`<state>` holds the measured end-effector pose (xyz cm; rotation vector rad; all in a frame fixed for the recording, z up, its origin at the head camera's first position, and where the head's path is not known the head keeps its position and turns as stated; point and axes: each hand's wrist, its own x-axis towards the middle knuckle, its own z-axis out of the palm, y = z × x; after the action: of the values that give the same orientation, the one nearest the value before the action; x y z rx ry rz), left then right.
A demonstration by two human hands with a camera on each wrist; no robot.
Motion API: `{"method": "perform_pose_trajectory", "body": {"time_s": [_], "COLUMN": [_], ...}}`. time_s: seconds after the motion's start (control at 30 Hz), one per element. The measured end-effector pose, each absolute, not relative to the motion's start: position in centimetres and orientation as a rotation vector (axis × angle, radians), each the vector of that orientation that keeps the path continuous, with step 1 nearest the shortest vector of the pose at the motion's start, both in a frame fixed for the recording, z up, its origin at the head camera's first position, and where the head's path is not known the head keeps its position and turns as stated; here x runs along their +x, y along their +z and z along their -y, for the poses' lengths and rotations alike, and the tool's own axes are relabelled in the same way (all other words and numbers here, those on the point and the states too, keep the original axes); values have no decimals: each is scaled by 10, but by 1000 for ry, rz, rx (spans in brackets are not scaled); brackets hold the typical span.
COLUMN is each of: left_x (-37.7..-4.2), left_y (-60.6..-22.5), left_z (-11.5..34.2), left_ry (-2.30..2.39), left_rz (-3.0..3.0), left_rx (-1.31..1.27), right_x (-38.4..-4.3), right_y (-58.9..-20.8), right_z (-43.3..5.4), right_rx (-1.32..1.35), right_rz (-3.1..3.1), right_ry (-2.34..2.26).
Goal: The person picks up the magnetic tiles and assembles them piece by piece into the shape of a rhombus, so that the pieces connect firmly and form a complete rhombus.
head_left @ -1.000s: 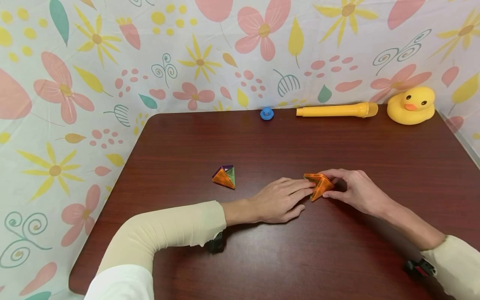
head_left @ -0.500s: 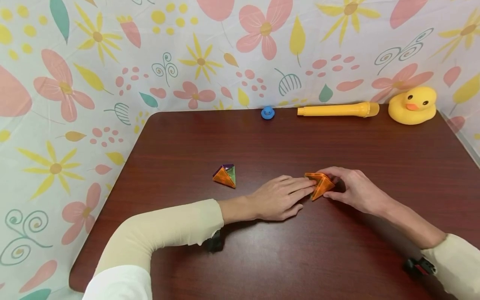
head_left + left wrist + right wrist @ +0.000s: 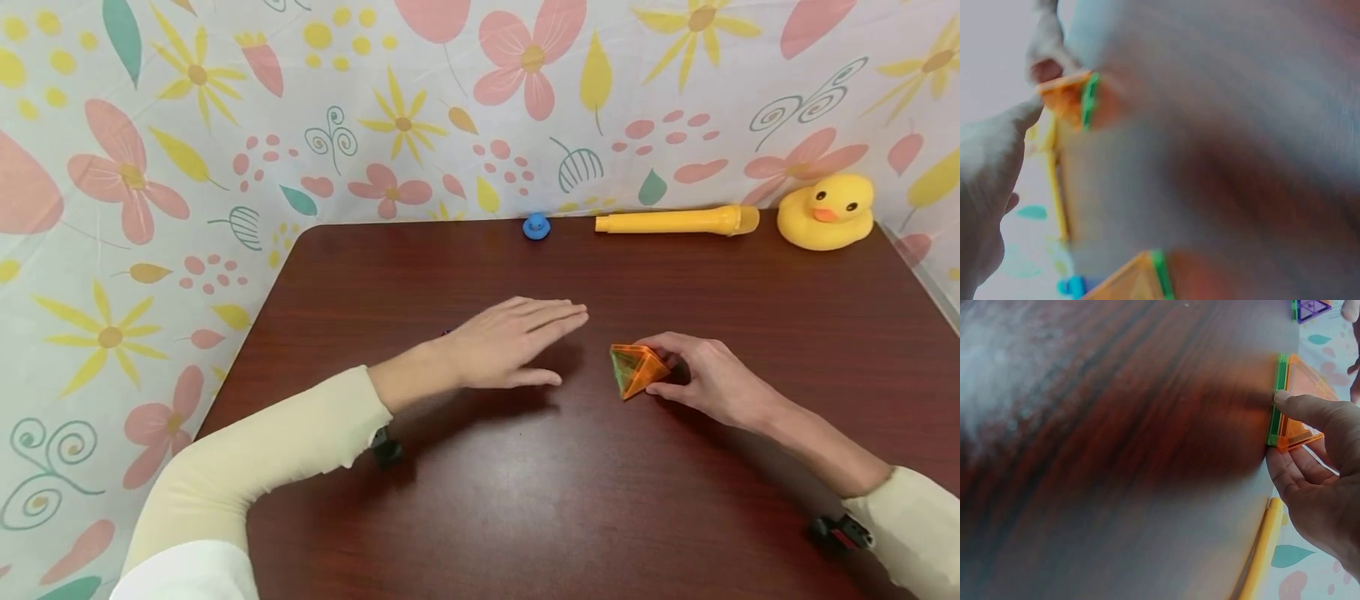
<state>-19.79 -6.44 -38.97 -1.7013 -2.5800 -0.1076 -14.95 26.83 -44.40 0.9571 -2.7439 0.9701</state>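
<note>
My right hand (image 3: 708, 379) pinches a small pyramid of translucent magnetic tiles (image 3: 639, 369), orange on its sides with a green base tile, at the table's right middle. In the right wrist view the thumb presses on the green tile (image 3: 1277, 403) while fingers curl round the other side. My left hand (image 3: 510, 343) hovers over the table left of that pyramid, fingers straight and thumb apart, holding nothing. A second tile pyramid (image 3: 1141, 281), orange and green in the left wrist view, is nearly all hidden behind the left hand in the head view; its purple part (image 3: 1314, 307) shows in the right wrist view.
Along the back edge of the dark wooden table (image 3: 420, 267) stand a small blue duck (image 3: 536, 226), a yellow toy microphone (image 3: 678, 221) and a large yellow duck (image 3: 825, 212). A flowered cloth (image 3: 450, 92) hangs behind the table.
My left hand has left the right-hand pyramid and risen back and to the left, now covering the second pyramid. The right hand keeps its grip, nearly unmoved.
</note>
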Motion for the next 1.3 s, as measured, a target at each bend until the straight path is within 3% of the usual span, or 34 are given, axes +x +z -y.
{"method": "perform_pose_trajectory", "body": {"time_s": [0.33,0.67,1.3], "left_x": [-216,-220,-208], "left_y": [-370,-399,-432], "left_z": [127,185,207], "left_ry": [-321,-530,-692], "left_rz": [2751,2993,2906], "left_rx": [-1548,-1293,-1229], "right_x": [-149,-147,-149], "right_y": [-443,-439,-438], "right_z": [-270,-273,-276], "right_rx": [972,933,939], "right_rz": [2739,2758,2771], "right_ry": [970,894,1055]}}
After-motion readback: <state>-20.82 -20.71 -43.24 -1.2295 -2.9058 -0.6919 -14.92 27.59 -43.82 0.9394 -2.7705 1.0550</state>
